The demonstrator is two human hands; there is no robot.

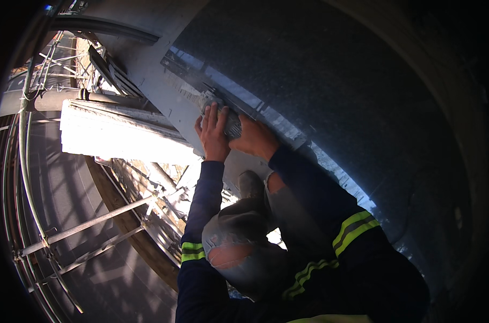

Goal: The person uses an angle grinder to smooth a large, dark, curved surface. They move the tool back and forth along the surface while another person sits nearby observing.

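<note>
Both of my hands meet on a grey, lumpy thing with a ridged face [233,127], whose kind I cannot make out. My left hand [214,134] lies over its left side with the fingers bent across the top. From the right, my right hand [257,138] grips its other side, the thumb toward the left hand. Rough grey material [206,97] shows just beyond the left fingertips. The thing is close against a pale strip [234,86] that runs along the foot of a dark panel [320,70]. My palms hide much of it.
I crouch on a narrow grey ledge [147,70], my knee [231,255] below my hands. Scaffold poles [88,225] and a brightly lit white board [121,132] are to the left. A large pipe [45,101] crosses behind the board. Beyond the ledge's left edge lies lower ground.
</note>
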